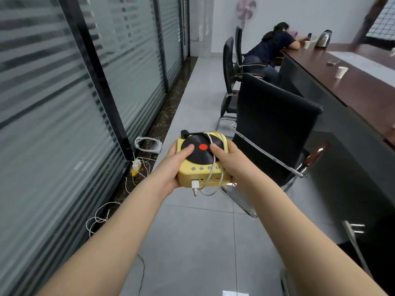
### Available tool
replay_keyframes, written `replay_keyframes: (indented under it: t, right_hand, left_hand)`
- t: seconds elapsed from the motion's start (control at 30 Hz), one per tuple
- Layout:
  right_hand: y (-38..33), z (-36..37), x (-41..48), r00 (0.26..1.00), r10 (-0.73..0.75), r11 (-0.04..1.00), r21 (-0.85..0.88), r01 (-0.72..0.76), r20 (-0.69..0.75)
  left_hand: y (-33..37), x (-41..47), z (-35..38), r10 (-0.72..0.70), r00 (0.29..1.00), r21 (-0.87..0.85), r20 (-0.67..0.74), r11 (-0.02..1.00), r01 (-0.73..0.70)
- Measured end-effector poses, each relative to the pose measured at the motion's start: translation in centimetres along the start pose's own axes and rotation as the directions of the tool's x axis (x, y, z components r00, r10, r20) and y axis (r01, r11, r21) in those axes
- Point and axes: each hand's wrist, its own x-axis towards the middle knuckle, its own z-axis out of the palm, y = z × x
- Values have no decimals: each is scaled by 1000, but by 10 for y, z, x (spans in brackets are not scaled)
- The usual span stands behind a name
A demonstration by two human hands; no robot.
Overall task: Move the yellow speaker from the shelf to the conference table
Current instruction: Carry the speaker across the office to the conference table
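The yellow speaker (203, 165) is a small box shaped like a record player, with a black disc and red centre on top and a white cable wrapped over it. I carry it in front of me above the grey floor. My left hand (173, 167) grips its left side, thumb on the disc. Its right side is held by my right hand (229, 162), whose thumb also rests on the disc. The long brown conference table (350, 82) runs along the right, apart from the speaker. No shelf is in view.
Black office chairs (275, 124) stand between me and the table. A person sits at the table's far end beside a kettle (323, 38). Paper cups (341, 72) stand on the table. White cables and chargers (141, 159) lie on the floor by the glass wall (64, 103) on the left.
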Motion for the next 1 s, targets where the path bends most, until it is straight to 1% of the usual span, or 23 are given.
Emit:
replay_keyframes:
  t: [0.23, 0.4, 0.57, 0.63, 0.73, 0.9, 1.0]
  right_hand:
    - [-24, 12, 88, 999, 49, 999, -17, -49, 19]
    - [-46, 30, 150, 999, 33, 999, -9, -33, 3]
    - [-73, 56, 215, 998, 59, 998, 14, -58, -30]
    - [-84, 66, 238, 998, 40, 999, 17, -39, -45]
    - [-97, 81, 271, 996, 33, 999, 37, -31, -78]
    - [-114, 94, 312, 995, 63, 997, 53, -59, -84]
    - [-121, 96, 332, 994, 77, 995, 66, -72, -80]
  left_hand:
    - [31, 85, -16, -30, 999, -4, -32, 1000, 30]
    - [57, 150, -38, -22, 1000, 4, 8, 1000, 22]
    - [89, 216, -64, -35, 999, 12, 38, 999, 35]
    - [102, 241, -76, -43, 998, 1, 52, 999, 43]
    - [123, 276, -91, -49, 997, 29, 68, 998, 47]
    - [144, 316, -104, -59, 994, 39, 97, 998, 55]
    - [152, 337, -108, -65, 994, 47, 91, 997, 61]
